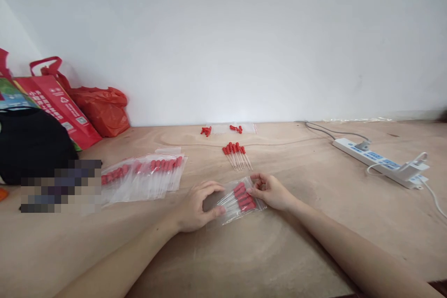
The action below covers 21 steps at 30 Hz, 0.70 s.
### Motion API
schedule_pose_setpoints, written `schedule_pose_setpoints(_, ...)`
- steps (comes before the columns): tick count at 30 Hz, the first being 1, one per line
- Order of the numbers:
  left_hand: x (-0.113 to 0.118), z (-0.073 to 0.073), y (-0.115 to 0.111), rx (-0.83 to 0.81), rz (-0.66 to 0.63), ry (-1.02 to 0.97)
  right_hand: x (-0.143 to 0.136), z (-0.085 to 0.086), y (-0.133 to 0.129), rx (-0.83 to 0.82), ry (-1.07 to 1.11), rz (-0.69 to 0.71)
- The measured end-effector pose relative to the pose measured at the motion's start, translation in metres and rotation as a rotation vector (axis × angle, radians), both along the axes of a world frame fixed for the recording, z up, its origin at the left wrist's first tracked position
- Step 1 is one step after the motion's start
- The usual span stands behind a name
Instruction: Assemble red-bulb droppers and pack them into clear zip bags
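A clear zip bag point(228, 214) lies flat on the table with several red-bulbed droppers point(240, 197) inside, their bulbs toward the zip end. My left hand point(200, 207) curves around the bag's left end, thumb on the near side and fingertips at the far edge. At the zip end, my right hand point(270, 191) pinches the bag between thumb and fingers. Just beyond the bag, a fan of loose droppers point(238, 153) rests on the wood. Filled zip bags point(146, 174) overlap in a row to the left, red bulbs showing through.
Near the wall lie loose red bulbs point(206, 131) and clear tubes point(220, 128), with more bulbs on a bag point(249, 127). A white power strip point(380, 163) with plugs and cables occupies the right. Red bags point(101, 107) and a black item point(31, 144) stand at left.
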State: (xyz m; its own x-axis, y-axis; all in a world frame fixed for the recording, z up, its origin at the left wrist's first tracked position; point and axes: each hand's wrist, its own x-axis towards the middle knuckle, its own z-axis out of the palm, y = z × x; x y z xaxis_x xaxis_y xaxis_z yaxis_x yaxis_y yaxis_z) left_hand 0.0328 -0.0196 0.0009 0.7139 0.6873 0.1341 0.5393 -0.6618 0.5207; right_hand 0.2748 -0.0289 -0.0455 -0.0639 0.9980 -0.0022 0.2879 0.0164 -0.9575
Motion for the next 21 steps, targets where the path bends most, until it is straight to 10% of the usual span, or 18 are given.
schedule_pose_setpoints(7, 0.033, -0.005, 0.022, -0.136, 0.086, -0.065, -0.017, -0.001, 0.001, 0.031, 0.255, 0.104)
schedule_pose_setpoints(14, 0.035, -0.004, 0.036, -0.248, 0.188, 0.023, -0.011, -0.002, 0.0, 0.132, 0.051, 0.046)
schedule_pose_setpoints(21, -0.03, -0.002, 0.077, -0.052, 0.872, -0.154, -0.006, 0.001, 0.001, 0.173, -0.133, -0.031)
